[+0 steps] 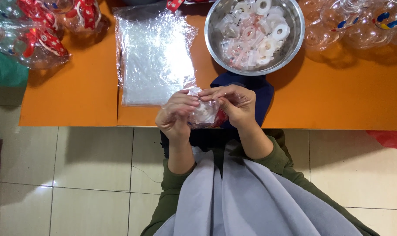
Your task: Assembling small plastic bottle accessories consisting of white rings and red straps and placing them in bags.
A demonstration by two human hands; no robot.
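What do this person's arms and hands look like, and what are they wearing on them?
Both hands are bare: the left hand and the right hand show no gloves, and no rings or watch can be seen. The forearms are uncovered, with dark olive-green sleeves pushed up toward the elbows. A light grey cloth covers the lap below them.

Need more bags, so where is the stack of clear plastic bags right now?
The stack of clear plastic bags lies on the orange table, just left of the steel bowl.
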